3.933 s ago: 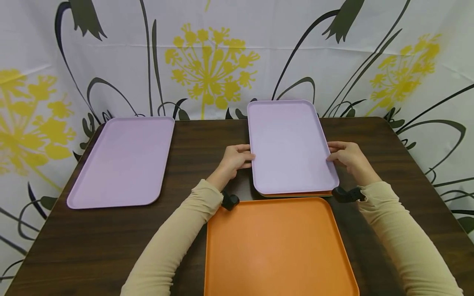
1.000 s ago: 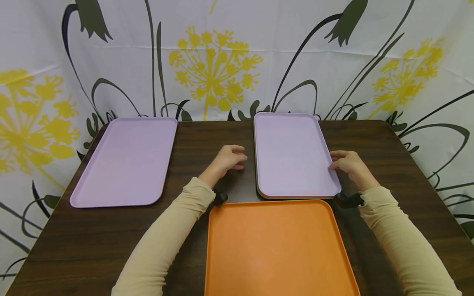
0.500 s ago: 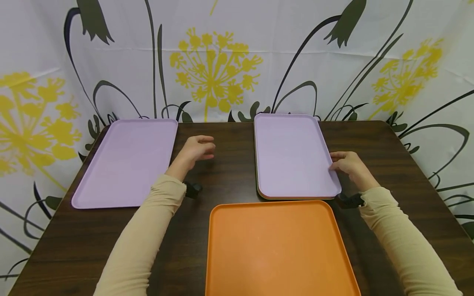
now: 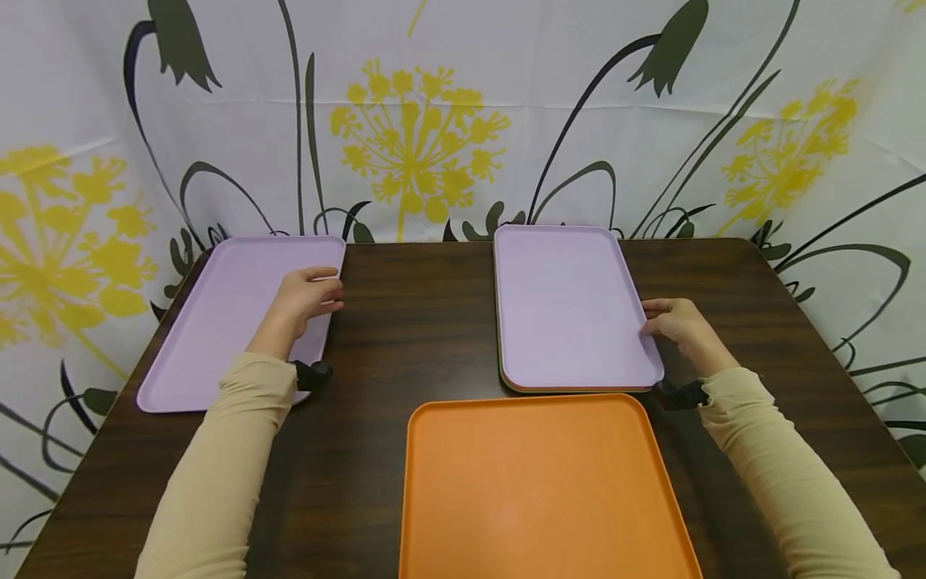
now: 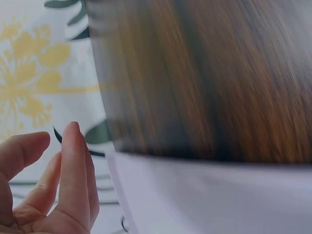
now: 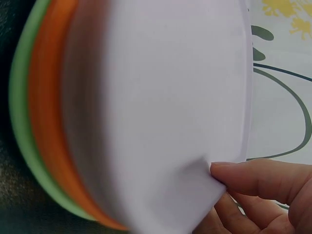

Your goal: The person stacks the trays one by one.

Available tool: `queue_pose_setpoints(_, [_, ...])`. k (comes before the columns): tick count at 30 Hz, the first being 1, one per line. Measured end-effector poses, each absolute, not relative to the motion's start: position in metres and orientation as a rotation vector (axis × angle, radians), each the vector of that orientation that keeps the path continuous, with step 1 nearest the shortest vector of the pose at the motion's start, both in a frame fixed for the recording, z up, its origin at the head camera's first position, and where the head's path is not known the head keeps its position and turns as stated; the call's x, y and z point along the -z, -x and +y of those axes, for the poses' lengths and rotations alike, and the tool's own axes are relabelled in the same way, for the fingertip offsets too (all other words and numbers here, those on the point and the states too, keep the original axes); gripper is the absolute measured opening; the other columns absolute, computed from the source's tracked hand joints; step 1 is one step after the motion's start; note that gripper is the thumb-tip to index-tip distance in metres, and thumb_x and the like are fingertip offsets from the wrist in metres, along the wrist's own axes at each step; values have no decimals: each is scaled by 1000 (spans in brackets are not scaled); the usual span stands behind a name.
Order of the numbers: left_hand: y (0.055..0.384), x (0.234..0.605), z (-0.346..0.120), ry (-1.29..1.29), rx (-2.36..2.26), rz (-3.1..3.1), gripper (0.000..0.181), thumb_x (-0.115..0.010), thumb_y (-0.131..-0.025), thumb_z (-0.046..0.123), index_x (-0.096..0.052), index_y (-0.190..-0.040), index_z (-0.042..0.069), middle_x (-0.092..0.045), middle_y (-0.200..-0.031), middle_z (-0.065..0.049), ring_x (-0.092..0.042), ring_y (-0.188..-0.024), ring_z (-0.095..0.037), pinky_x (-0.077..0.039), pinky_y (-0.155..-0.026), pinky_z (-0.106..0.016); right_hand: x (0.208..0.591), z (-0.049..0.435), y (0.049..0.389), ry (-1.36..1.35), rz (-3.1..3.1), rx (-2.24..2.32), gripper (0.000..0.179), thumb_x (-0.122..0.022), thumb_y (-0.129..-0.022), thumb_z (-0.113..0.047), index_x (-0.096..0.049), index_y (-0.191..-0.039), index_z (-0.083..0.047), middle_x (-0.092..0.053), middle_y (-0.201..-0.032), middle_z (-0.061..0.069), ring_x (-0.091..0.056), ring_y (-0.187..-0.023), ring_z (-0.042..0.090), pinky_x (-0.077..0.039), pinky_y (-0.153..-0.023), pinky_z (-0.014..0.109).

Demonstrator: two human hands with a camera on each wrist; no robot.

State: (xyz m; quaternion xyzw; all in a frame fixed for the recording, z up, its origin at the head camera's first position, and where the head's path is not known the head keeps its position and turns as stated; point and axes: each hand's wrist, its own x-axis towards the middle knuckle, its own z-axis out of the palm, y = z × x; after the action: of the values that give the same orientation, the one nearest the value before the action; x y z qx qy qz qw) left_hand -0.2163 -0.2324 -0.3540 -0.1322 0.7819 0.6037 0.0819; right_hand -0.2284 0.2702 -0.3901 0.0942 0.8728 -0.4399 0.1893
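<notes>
On the right of the table a lavender tray point(image 4: 571, 305) tops a stack. The right wrist view shows an orange tray point(image 6: 46, 112) and a green tray point(image 6: 22, 112) under it. My right hand point(image 4: 680, 326) pinches the lavender tray's right edge, thumb on the upper side and fingers beneath. My left hand point(image 4: 300, 301) hovers over the right edge of another lavender tray point(image 4: 217, 330) at the far left. In the left wrist view its fingers point(image 5: 73, 180) are loosely extended and hold nothing.
A larger orange tray point(image 4: 542, 490) lies in front of the stack, near the table's front. Dark brown wooden table point(image 4: 412, 322) shows between the trays. A white curtain with yellow and grey flowers point(image 4: 419, 145) hangs behind the table.
My left hand let go of the stack's top tray and moved left to the other lavender tray. The top tray settled lower on the stack. My right hand stays at its edge.
</notes>
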Motion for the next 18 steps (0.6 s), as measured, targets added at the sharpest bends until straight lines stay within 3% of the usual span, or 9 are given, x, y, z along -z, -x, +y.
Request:
queue_pose_setpoints(4, [210, 355, -252, 446, -1779, 2370, 55, -43, -97, 8, -25, -146, -10, -38, -140, -30, -51, -66, 12, -54, -67, -8, 390, 269, 227, -244, 2467, 1208, 58, -57, -87, 1, -37, -140, 13, -43, -136, 35, -52, -109, 31, -40, -110, 49])
queue_pose_setpoints(10, [198, 357, -285, 531, -1692, 2408, 57, -42, -99, 13, -22, -148, -8, -30, -148, -29, -50, -72, 13, -54, -69, -8, 392, 267, 228, -252, 2446, 1227, 58, -56, -87, 3, -35, -141, 12, -42, -138, 36, -48, -117, 37, -38, -111, 50])
queue_pose_setpoints(13, [190, 359, -303, 571, -1672, 2417, 58, -42, -99, 15, -21, -148, -7, -40, -136, -23, -52, -70, 14, -55, -69, -9, 393, 266, 229, -255, 2441, 1233, 58, -56, -87, 3, -36, -141, 12, -42, -138, 35, -48, -117, 37, -38, -111, 50])
queue_pose_setpoints(15, [184, 359, -316, 590, -1709, 2390, 60, -44, -98, 14, -19, -149, -8, -50, -120, -13, -53, -68, 13, -55, -67, -10, 393, 266, 230, -247, 2447, 1223, 58, -56, -87, 2, -36, -141, 11, -43, -138, 34, -49, -115, 34, -39, -111, 49])
queue_pose_setpoints(18, [175, 359, -334, 623, -1720, 2373, 62, -45, -98, 14, -17, -149, -8, -48, -102, 3, -56, -67, 12, -56, -66, -11, 393, 266, 230, -234, 2455, 1212, 58, -56, -87, 1, -36, -140, 11, -43, -137, 34, -51, -111, 30, -40, -110, 48])
